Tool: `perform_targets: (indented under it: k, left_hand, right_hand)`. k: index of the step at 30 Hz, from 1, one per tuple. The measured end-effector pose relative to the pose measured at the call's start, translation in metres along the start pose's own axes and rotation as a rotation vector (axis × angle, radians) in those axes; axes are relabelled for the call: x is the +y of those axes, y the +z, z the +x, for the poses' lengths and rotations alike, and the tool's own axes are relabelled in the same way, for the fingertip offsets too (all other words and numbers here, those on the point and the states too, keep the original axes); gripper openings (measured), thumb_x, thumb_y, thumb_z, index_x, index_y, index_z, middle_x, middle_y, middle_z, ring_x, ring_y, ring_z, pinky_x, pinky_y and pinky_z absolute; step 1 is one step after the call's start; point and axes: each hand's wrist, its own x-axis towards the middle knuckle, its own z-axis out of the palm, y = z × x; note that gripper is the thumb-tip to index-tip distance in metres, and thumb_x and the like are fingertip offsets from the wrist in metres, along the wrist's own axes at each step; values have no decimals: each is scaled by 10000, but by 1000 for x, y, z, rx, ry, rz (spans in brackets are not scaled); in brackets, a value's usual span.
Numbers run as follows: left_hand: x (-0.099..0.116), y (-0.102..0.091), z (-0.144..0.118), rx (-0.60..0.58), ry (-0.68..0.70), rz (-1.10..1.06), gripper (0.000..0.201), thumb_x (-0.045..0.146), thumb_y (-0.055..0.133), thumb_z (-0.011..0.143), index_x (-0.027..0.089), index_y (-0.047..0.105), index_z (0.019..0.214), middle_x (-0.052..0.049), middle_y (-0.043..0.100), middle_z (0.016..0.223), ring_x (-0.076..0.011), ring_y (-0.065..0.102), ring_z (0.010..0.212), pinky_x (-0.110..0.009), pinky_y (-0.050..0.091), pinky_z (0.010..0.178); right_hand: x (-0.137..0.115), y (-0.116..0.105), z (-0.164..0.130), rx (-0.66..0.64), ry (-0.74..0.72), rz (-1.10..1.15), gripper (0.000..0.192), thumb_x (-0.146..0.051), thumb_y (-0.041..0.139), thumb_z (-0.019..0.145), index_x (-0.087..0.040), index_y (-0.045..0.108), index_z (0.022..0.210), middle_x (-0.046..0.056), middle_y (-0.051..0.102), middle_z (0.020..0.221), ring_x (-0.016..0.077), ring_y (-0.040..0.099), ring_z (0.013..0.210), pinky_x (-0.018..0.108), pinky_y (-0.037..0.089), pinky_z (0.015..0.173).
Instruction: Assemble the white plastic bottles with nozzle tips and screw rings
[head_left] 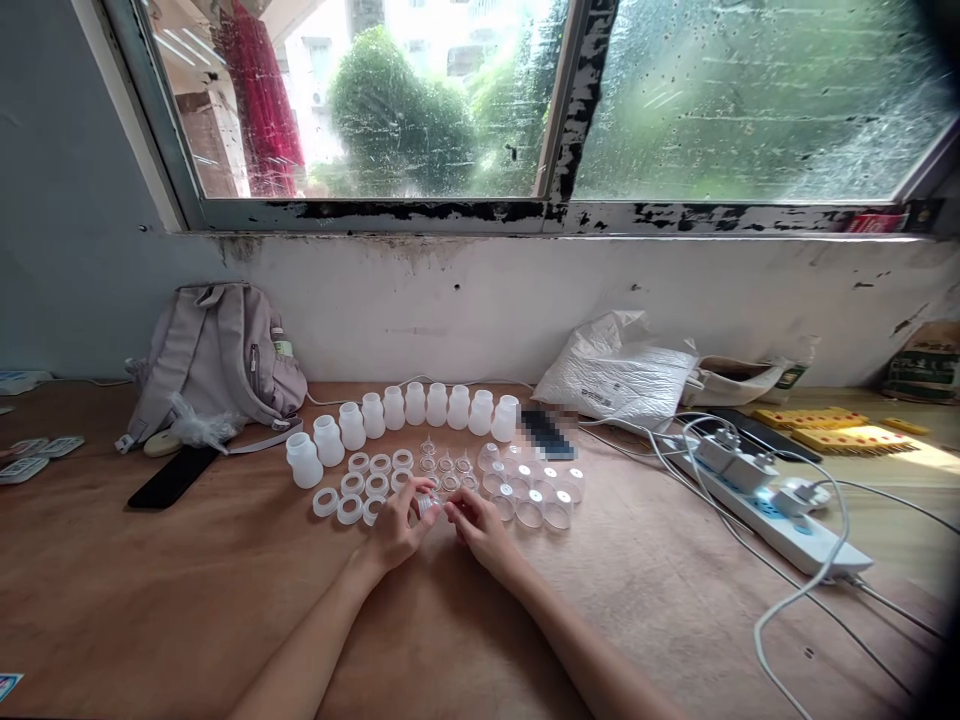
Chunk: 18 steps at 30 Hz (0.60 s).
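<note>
1. Bottles [352,428] stand in an arc, none ringed or capped.
2. Rings [325,513] lie loose on the worktop [225,580].
3. Left grip [397,528] pinches a clear piece [429,503] between the hands.
4. Right grip [480,528] — fingertips bunched, contents unclear.
5. Domed caps [557,512] — apparently all unfitted.

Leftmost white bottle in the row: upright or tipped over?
Upright: the leftmost white bottle stands on the brown tabletop, its narrower neck and rim at the top.

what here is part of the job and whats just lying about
Likely for the job:
- clear piece in the left hand
- white feeding bottles
- white rings
- clear teats
- clear domed caps

Likely lying about:
- grey backpack
- silver bag
- power strip
- black phone by the backpack
</note>
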Motion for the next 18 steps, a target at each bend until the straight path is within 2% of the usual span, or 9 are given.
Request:
perform_targets:
  k: [3, 5, 8, 13, 15, 18]
  left_hand:
    - [1, -1, -2, -45, 120, 101, 337, 302, 469, 777, 232, 453, 1107, -57, 545, 1031, -167, 537, 817, -303, 436, 733]
    - [1, -2, 0, 27, 189, 137, 354, 276, 460, 784, 231, 431, 1134, -67, 514, 1096, -194, 500, 961, -337, 404, 829]
    - [-4, -10, 4, 272, 227, 202, 313, 242, 450, 790, 217, 441, 1102, -74, 496, 1103, -207, 445, 1058, -362, 344, 910]
    - [-27, -43, 9, 660, 184, 297, 196, 232, 440, 793, 203, 487, 981, -59, 536, 942, -190, 499, 911, -333, 378, 834]
    - [-37, -58, 11, 839, 166, 332, 242, 247, 481, 767, 189, 476, 1002, -75, 513, 984, -209, 471, 958, -348, 363, 845]
    - [-55, -78, 14, 1081, 89, 347, 446, 276, 574, 695, 171, 414, 1098, -104, 433, 1105, -242, 397, 1055, -385, 337, 872]
  right_hand:
    - [6, -3, 2, 56, -2, 24, 237, -406, 479, 775, -187, 487, 682, -32, 470, 573, 79, 412, 415, 203, 320, 403]
    - [8, -5, 2, 83, 3, 41, 229, -405, 477, 778, -189, 482, 700, -39, 455, 571, 76, 410, 400, 204, 317, 395]
    - [9, -7, 3, 101, 3, 50, 212, -393, 476, 785, -191, 470, 724, -44, 440, 574, 74, 415, 396, 204, 315, 392]
    - [9, -5, 3, 78, 23, 86, 219, -405, 485, 777, -194, 446, 730, -38, 429, 617, 69, 405, 407, 200, 317, 377]
    - [9, -2, 2, 58, 34, 103, 228, -414, 492, 770, -196, 438, 728, -37, 424, 636, 67, 401, 415, 196, 317, 372]
    - [11, 0, 2, 45, 51, 115, 237, -429, 490, 768, -200, 434, 747, -35, 433, 659, 65, 404, 426, 192, 328, 376]
